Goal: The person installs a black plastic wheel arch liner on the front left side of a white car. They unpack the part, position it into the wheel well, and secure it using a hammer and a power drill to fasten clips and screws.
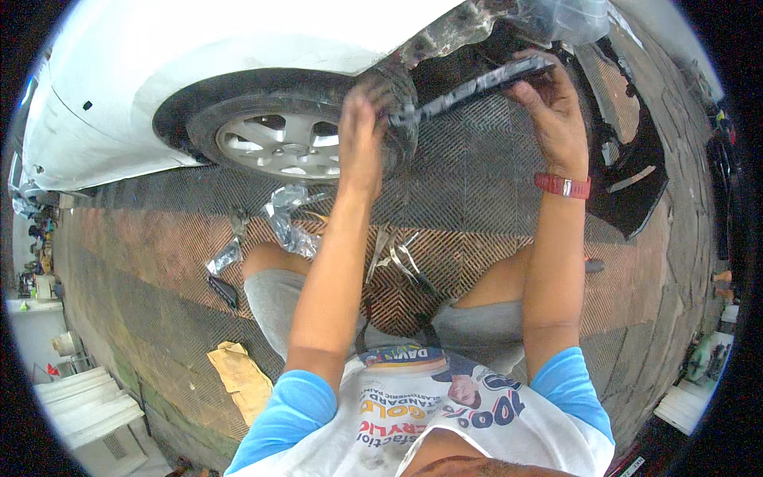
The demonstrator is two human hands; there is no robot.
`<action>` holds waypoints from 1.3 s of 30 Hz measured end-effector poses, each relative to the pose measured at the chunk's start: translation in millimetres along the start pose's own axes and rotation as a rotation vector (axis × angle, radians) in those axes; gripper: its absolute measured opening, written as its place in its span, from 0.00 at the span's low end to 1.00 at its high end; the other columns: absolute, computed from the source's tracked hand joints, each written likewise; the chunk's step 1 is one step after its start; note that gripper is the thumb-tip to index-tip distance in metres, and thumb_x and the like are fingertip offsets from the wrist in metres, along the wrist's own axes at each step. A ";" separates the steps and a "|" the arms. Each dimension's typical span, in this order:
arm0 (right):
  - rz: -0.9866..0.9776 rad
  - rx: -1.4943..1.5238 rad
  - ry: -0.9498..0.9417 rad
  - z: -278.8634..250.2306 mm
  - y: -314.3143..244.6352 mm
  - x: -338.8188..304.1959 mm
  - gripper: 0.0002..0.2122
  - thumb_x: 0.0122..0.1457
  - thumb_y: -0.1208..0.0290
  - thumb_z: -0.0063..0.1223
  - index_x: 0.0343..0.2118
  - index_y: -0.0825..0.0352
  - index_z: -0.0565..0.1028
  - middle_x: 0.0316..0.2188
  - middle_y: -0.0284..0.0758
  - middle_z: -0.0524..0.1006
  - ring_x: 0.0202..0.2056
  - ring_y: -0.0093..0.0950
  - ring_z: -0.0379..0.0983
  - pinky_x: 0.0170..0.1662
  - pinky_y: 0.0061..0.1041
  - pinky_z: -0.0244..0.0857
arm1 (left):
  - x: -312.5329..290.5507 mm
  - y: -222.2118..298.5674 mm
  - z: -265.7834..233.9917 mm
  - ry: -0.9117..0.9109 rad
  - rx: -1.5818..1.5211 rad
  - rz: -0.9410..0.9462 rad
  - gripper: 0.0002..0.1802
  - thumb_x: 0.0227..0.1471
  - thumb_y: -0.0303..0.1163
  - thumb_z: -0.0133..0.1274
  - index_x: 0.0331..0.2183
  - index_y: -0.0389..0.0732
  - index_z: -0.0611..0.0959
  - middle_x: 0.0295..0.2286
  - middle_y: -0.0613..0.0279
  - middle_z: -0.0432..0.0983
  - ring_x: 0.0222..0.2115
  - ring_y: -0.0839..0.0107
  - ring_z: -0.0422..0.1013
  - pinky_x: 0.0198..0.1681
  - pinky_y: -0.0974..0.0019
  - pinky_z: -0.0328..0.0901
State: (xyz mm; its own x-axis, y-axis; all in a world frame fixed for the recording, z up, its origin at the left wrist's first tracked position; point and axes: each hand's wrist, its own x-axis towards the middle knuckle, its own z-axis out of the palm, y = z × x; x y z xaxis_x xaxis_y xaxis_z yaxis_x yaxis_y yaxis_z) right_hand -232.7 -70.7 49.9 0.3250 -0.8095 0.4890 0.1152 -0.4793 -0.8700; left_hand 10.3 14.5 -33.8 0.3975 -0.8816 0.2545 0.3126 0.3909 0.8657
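Observation:
Long, narrow and dark with grey patches, a strip-shaped part [477,89] is held up in front of the white car [238,48]. My right hand [552,111], with a red watch at its wrist, pinches the strip's right end between thumb and fingers. My left hand [362,123] is raised beside the strip's left end, in front of the tyre [401,119]. Motion smears its fingers, so whether they grip the strip does not show. Behind the hands, the car's front corner lies open, with dirty, torn-looking material [453,36] along its edge.
Clear plastic wrapping [290,222] lies below the silver wheel [282,145]. Thin pale strips [397,256] rest between my legs. Brown paper [238,380] and a small black piece [223,292] lie at left. A large black panel [636,175] is on the floor at right.

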 end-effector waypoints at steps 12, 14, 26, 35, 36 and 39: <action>-0.046 -0.005 0.202 28.7 3.8 28.8 0.18 0.57 0.75 0.65 0.49 0.74 0.73 0.42 0.34 0.80 0.42 0.23 0.75 0.49 0.23 0.69 | 4.9 -2.3 24.4 0.166 0.024 0.054 0.26 0.58 0.30 0.60 0.55 0.31 0.73 0.41 0.61 0.79 0.39 0.76 0.75 0.46 0.68 0.72; -0.032 0.047 0.234 34.2 -2.0 27.4 0.19 0.57 0.75 0.65 0.49 0.74 0.73 0.42 0.35 0.80 0.42 0.23 0.75 0.48 0.22 0.69 | 8.9 -0.4 24.1 0.174 0.051 0.069 0.24 0.57 0.29 0.60 0.53 0.31 0.75 0.40 0.62 0.79 0.38 0.77 0.75 0.45 0.69 0.72; -0.028 -0.147 0.356 42.5 -6.8 35.8 0.23 0.54 0.72 0.68 0.50 0.75 0.72 0.39 0.38 0.80 0.37 0.23 0.76 0.41 0.22 0.72 | 16.9 10.3 30.8 0.134 -0.027 0.017 0.19 0.55 0.26 0.62 0.47 0.31 0.77 0.37 0.58 0.78 0.37 0.75 0.74 0.42 0.74 0.68; -0.058 -0.220 0.518 62.2 -11.0 42.3 0.18 0.52 0.72 0.69 0.43 0.71 0.75 0.34 0.34 0.78 0.33 0.22 0.74 0.38 0.22 0.71 | 20.8 13.7 33.5 0.088 0.017 0.118 0.19 0.57 0.31 0.60 0.47 0.33 0.75 0.44 0.56 0.77 0.42 0.69 0.74 0.50 0.62 0.71; -0.063 -0.230 0.534 61.9 -10.2 41.3 0.18 0.52 0.72 0.69 0.43 0.71 0.75 0.34 0.34 0.78 0.33 0.22 0.74 0.39 0.22 0.71 | 21.3 13.7 34.9 0.090 0.037 0.117 0.19 0.57 0.32 0.61 0.46 0.33 0.75 0.43 0.57 0.78 0.41 0.70 0.74 0.49 0.63 0.71; -0.104 -0.140 0.559 62.7 -0.2 41.6 0.17 0.52 0.71 0.69 0.42 0.70 0.75 0.35 0.34 0.79 0.35 0.23 0.74 0.42 0.23 0.70 | 26.0 8.0 38.2 0.119 0.051 0.140 0.18 0.57 0.35 0.61 0.43 0.34 0.75 0.39 0.58 0.79 0.38 0.70 0.75 0.45 0.67 0.70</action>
State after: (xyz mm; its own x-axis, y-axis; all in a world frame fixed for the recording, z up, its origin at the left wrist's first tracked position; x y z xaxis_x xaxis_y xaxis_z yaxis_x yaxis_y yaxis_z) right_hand -160.3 -83.1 66.5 -0.2305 -0.7936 0.5631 -0.0175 -0.5752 -0.8178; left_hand -9.8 -15.4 -3.8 0.5346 -0.7806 0.3239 0.2037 0.4910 0.8470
